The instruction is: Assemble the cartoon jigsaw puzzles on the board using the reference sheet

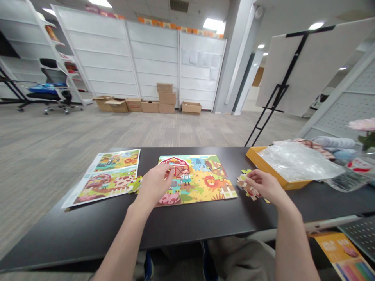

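Observation:
A farm-animal jigsaw puzzle (199, 183) lies flat on the dark table, with a red barn, a lion and an elephant in its picture. My left hand (155, 182) is over its left edge, fingers curled and thumb close to the forefinger; whatever they may hold is hidden. Right of the board, my right hand (262, 185) pinches at loose puzzle pieces (249, 190) in a small pile. Some green puzzle pieces (135, 185) lie beside my left wrist, partly covered. Further left rests a printed picture sheet (105, 177) with two farm scenes.
An orange box (269, 168) with clear plastic wrap (299, 162) stands at the right of the table (199, 222). Behind it are rolled cloths (334, 142) and pink flowers (361, 125). An easel (275, 97) stands beyond; cardboard boxes (150, 106) line the far shelves.

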A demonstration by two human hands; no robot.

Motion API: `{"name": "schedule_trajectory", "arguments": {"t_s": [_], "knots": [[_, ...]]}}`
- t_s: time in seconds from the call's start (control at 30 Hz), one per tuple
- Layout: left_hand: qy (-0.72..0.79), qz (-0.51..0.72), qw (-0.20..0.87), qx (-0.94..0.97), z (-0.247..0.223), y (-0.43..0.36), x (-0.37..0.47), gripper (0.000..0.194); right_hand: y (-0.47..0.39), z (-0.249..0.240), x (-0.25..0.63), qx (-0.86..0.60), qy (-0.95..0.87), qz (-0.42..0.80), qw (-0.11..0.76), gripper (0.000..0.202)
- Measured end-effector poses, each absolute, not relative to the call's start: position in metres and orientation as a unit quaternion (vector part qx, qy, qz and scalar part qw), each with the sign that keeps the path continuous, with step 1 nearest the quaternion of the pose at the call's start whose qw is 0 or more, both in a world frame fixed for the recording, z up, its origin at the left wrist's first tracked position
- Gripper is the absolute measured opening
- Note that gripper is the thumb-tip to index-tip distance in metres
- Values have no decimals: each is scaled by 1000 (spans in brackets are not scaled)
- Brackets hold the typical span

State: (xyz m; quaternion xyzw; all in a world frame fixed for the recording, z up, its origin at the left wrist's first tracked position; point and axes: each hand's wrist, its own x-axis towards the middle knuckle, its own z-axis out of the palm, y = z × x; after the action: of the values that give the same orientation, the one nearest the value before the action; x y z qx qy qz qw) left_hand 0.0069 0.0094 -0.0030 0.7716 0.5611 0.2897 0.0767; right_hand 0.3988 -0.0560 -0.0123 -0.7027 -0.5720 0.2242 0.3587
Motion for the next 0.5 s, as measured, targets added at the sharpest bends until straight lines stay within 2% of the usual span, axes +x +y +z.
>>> {"name": "schedule_trajectory", "arguments": {"t_s": [0.1, 0.17, 0.23, 0.3, 0.37, 0.5], "knots": [[518, 323, 128, 782, -5, 8, 17, 24, -57, 2, 374, -638, -570, 274, 440, 50], [477, 344, 181, 788, -7, 4, 27, 22, -56, 9, 352, -593, -573, 329, 460, 60], [438, 355, 247, 788, -8, -3, 40, 21, -54, 12, 329, -543, -585, 402, 448, 60], [412, 349, 322, 778, -8, -12, 53, 32, -49, 10, 308, -511, -598, 453, 420, 49], [394, 341, 373, 768, -7, -18, 63, 41, -43, 6, 292, -496, -609, 474, 398, 41], [359, 361, 462, 726, -6, -18, 70, 40, -38, 3, 277, -498, -620, 481, 370, 41]]}}
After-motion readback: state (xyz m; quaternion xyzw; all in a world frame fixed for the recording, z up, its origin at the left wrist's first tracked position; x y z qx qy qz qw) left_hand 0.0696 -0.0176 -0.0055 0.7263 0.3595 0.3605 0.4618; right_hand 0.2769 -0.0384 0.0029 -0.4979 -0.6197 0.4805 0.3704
